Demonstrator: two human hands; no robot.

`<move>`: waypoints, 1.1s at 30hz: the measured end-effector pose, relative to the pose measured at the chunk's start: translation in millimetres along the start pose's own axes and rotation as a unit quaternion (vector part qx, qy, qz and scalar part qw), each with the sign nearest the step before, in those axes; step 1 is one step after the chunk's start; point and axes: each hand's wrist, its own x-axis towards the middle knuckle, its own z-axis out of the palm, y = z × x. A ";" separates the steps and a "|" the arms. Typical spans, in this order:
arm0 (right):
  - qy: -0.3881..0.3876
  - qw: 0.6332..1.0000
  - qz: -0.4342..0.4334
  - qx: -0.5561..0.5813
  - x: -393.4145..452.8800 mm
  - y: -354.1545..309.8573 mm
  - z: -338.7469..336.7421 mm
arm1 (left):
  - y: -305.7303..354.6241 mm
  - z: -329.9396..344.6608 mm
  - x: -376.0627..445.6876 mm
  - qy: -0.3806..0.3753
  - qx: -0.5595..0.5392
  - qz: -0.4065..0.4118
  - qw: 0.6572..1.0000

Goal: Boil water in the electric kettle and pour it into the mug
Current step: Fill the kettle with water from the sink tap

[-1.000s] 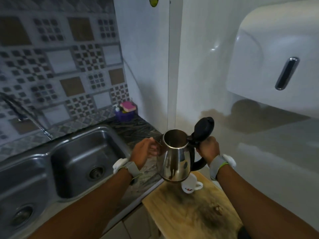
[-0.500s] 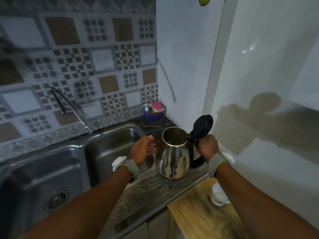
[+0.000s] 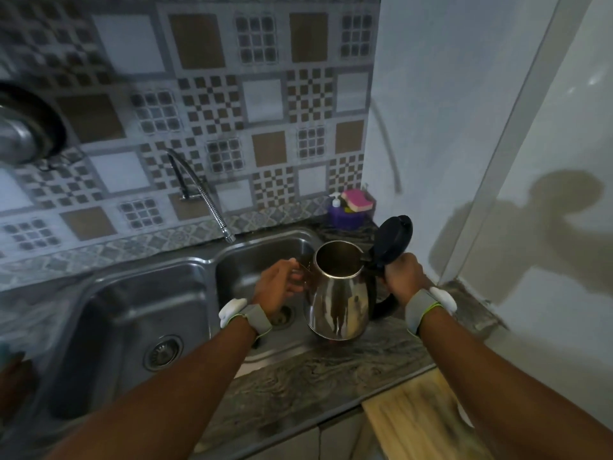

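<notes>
A shiny steel electric kettle (image 3: pixel 338 300) hangs in the air above the counter edge, beside the right sink basin (image 3: pixel 252 260). Its black lid (image 3: pixel 391 240) stands flipped up and the inside looks dark. My right hand (image 3: pixel 403 277) grips the black handle on the kettle's right side. My left hand (image 3: pixel 282 283) steadies the kettle at its spout side, fingers touching the rim area. The mug is out of view.
A flexible faucet (image 3: pixel 205 200) arches over the double steel sink (image 3: pixel 139 313). A purple caddy with soap and a pink sponge (image 3: pixel 351 207) sits in the back corner. A wooden board (image 3: pixel 421 423) lies at lower right, white wall at right, a metal bowl (image 3: pixel 23 134) at upper left.
The kettle and both hands have moved left, from above the wooden board and mug toward the sink. The view swung left, so the mug dropped out of sight.
</notes>
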 end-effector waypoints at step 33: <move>-0.227 0.967 -0.106 -0.053 87.2 -52.7 224.8 | -61.7 -136.2 52.4 0.204 0.006 -0.083 0.975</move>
